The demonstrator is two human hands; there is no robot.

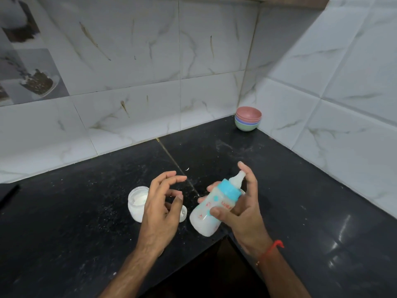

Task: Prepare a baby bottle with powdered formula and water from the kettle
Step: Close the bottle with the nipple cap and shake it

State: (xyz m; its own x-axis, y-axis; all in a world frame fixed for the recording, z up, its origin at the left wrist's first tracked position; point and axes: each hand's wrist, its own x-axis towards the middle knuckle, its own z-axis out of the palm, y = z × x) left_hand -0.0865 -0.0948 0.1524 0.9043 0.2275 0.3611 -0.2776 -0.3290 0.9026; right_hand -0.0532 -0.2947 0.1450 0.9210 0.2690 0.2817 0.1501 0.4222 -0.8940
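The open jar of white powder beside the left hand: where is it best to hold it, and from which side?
Grip the powder jar around its round side wall, below the open rim, coming from its left. It stands upright with no lid, so a grip from above would reach into the powder, and the left hand hovers over its right side.

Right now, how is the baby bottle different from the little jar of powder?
The baby bottle is tilted, gripped in the right hand; the powder jar stands upright on the black counter. The bottle is closed with a blue collar and teat; the jar is open. The bottle is taller. Both hold something white.
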